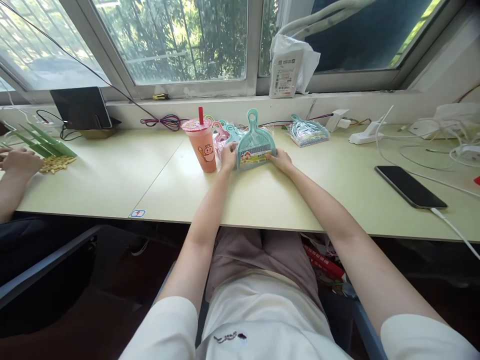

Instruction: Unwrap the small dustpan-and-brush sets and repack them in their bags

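Between my two hands a small teal dustpan (256,136) stands upright on the table, its looped handle pointing up. It looks wrapped in clear plastic, with a grey-bristled strip and a colourful label across its lower front. My left hand (228,156) is closed on its left edge, and my right hand (280,160) pinches its lower right edge. Behind my left hand lie more dustpans in pink and teal (221,132), partly hidden. Another wrapped teal set (308,131) lies flat to the right, near the wall.
A tall pink drink cup (202,147) with a red straw stands just left of my left hand. A phone (410,186) charges at the right, near a power strip (365,134) and loose cables. At far left, another person's hand (20,162) rests beside yellow pieces (56,164).
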`<act>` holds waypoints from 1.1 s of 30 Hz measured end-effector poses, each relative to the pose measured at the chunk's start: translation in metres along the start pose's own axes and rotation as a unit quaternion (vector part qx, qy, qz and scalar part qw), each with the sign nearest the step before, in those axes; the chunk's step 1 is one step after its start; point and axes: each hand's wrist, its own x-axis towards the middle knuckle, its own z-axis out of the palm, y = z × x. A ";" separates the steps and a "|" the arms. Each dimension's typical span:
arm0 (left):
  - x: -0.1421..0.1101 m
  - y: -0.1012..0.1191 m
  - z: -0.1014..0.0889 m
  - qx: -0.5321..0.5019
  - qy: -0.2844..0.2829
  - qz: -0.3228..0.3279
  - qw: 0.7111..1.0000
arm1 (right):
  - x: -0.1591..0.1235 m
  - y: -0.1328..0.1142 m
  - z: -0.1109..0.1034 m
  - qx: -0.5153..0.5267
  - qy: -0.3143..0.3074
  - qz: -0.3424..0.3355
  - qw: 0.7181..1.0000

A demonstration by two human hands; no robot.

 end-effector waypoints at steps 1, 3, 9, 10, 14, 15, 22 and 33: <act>-0.003 0.006 0.000 -0.024 0.056 -0.011 0.998 | 0.003 -0.003 0.003 -0.024 -0.004 0.001 1.000; -0.012 0.017 0.003 -0.066 0.164 -0.025 0.984 | 0.007 -0.009 0.008 -0.055 -0.021 0.005 0.998; -0.049 0.034 0.031 0.100 0.021 0.185 0.977 | 0.009 -0.021 0.020 -0.100 0.024 -0.002 0.995; -0.051 0.032 0.038 0.153 -0.041 0.222 0.962 | 0.008 -0.022 0.020 -0.094 0.051 0.003 0.994; -0.045 0.018 0.055 0.281 -0.147 0.245 0.916 | 0.009 -0.025 0.022 -0.065 0.121 -0.012 0.990; -0.041 0.015 0.055 0.283 -0.140 0.223 0.922 | 0.010 -0.026 0.023 -0.062 0.119 -0.015 0.991; -0.020 0.003 0.037 0.183 -0.089 0.089 0.975 | 0.015 -0.041 0.032 0.017 0.101 0.001 0.995; -0.033 0.006 0.045 0.250 -0.141 0.215 0.934 | 0.051 0.068 -0.040 -0.214 0.098 -0.012 0.972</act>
